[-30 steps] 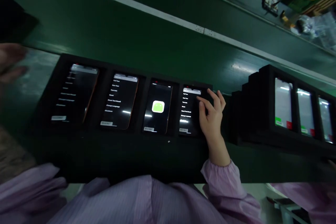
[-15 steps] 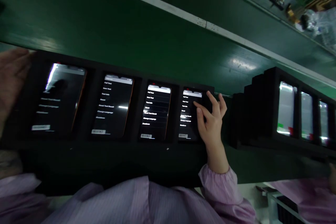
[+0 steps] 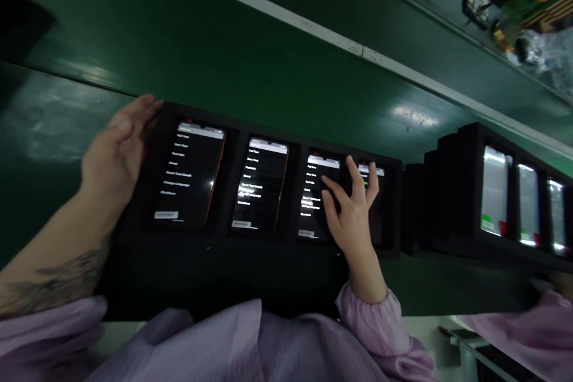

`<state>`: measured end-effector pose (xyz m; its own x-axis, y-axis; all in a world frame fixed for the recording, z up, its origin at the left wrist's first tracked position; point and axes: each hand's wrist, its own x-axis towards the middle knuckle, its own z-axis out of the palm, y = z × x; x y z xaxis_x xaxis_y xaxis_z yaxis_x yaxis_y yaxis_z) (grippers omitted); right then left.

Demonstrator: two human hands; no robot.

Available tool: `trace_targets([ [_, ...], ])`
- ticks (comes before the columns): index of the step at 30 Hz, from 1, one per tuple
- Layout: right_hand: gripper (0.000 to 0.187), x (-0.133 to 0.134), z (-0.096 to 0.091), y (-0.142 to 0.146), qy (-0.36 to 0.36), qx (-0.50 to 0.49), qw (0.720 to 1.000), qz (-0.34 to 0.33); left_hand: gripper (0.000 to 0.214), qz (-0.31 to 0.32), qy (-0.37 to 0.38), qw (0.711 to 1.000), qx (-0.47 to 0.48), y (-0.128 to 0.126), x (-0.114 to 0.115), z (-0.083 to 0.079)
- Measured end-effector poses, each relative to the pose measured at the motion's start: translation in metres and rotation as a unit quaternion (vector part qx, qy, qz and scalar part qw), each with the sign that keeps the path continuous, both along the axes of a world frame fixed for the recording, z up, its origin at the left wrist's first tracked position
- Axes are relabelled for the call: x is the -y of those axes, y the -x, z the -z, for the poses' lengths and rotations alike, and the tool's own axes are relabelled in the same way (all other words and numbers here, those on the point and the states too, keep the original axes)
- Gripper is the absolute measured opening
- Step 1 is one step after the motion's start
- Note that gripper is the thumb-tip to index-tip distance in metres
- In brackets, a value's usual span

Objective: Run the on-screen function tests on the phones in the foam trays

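Head view: the left hand lies open and flat against the left end of a black tray. The right hand, fingers spread wide, touches the third phone in that tray. The fourth phone shows just behind its fingertips.

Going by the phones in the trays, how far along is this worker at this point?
Done, apparently: the phones in the right-hand tray show white screens with green and red buttons. In hand: the right hand touches the third phone of the near tray, while the left hand rests on its end. Left: the first phone and second phone show the same menu list.
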<state>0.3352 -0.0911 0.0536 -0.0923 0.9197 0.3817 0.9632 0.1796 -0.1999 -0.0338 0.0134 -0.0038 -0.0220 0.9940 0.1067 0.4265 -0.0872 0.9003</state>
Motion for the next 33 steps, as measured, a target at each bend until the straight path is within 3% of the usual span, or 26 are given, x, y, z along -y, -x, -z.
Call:
trace_targets([
  [4,0.034,0.000,-0.006,0.017,-0.004,-0.016,1.000,-0.016,0.073,-0.039,0.100,0.979,0.171,-0.009,0.002,-0.011],
  [8,0.034,-0.001,-0.005,0.049,0.022,-0.028,0.999,-0.037,0.062,-0.024,0.109,0.985,0.134,-0.023,0.010,-0.016],
  [12,0.034,-0.007,0.003,0.066,0.029,-0.009,0.999,-0.012,0.066,0.001,0.116,0.984,0.135,-0.027,0.012,-0.016],
  [15,0.034,-0.011,0.007,0.067,0.015,-0.013,1.000,-0.004,0.075,0.015,0.107,0.985,0.135,-0.025,0.007,-0.013],
  [21,0.030,-0.009,-0.002,0.058,-0.081,-0.085,0.992,-0.037,0.089,0.019,0.117,0.990,0.076,-0.028,0.001,-0.012],
  [28,0.030,0.013,-0.008,0.044,-0.090,-0.150,0.976,-0.127,0.106,0.060,0.130,0.976,0.164,-0.027,0.005,-0.018],
  [33,0.028,0.032,-0.002,0.043,-0.095,-0.135,0.978,-0.128,0.123,0.095,0.170,0.974,0.117,-0.016,0.014,-0.023],
])
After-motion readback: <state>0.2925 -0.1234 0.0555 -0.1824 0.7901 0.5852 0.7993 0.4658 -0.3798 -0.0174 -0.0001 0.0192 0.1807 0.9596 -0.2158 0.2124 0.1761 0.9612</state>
